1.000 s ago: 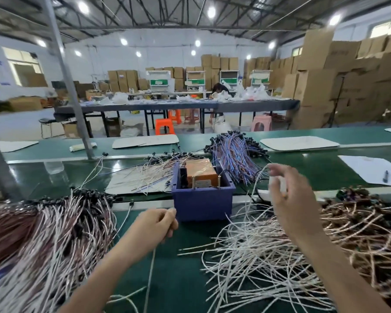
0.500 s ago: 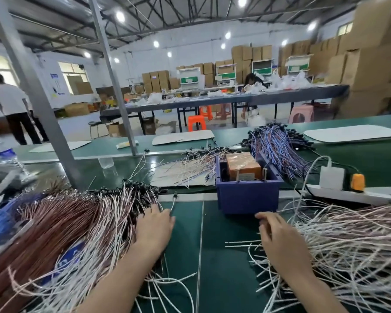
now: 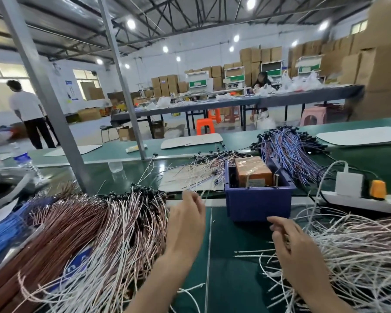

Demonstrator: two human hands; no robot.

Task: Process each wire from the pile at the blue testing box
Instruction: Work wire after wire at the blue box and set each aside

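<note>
Where thin wires (image 3: 359,256) fan out, squat blue box (image 3: 257,204).

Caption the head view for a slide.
Left hand at pink-white wires, right hand at white wires, blue testing box between.

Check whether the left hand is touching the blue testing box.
Apart. The head view shows a strip of green mat between the left hand and the left wall of the blue testing box.
</note>
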